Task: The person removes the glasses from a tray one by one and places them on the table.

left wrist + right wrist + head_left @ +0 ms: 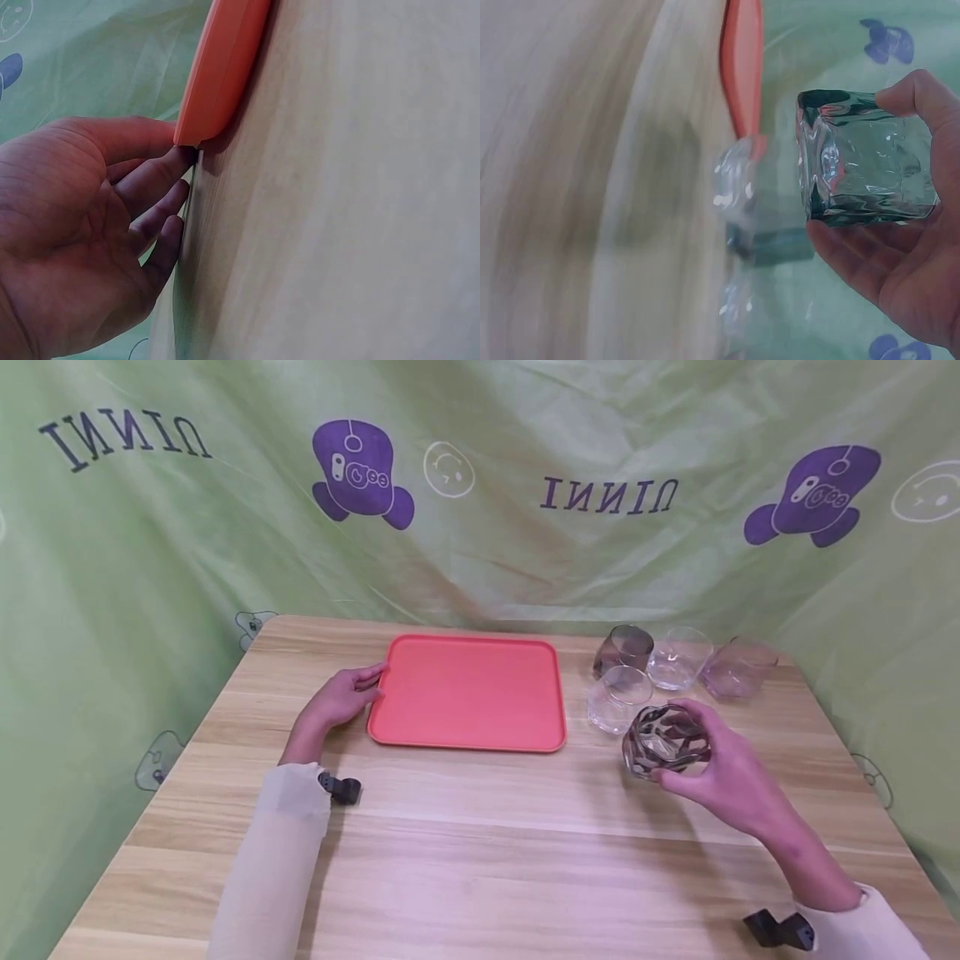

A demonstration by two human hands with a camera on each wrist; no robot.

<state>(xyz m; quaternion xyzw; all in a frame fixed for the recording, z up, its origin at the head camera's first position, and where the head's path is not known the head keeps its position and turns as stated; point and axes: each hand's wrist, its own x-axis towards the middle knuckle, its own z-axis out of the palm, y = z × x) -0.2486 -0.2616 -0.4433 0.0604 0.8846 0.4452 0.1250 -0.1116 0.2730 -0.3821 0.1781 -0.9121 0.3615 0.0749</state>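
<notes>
My right hand (723, 777) grips a grey-tinted glass tumbler (643, 745) with wavy sides, thumb and fingers around it. The right wrist view shows this tumbler (870, 161) raised off the table. At the left edge of a red rectangular tray (465, 693), my left hand (341, 697) touches the rim with its fingertips. In the left wrist view its fingers (150, 180) are fairly straight beside the tray's edge (221, 75). The tray lies flat with nothing on it. Just beyond the held tumbler stands a clear glass (618, 697).
Behind stand a dark-tinted glass (624, 650), another clear glass (678, 658) and a pinkish glass (738, 668), close together at the back right. The wooden table (450, 860) ends at a green printed curtain (480, 560).
</notes>
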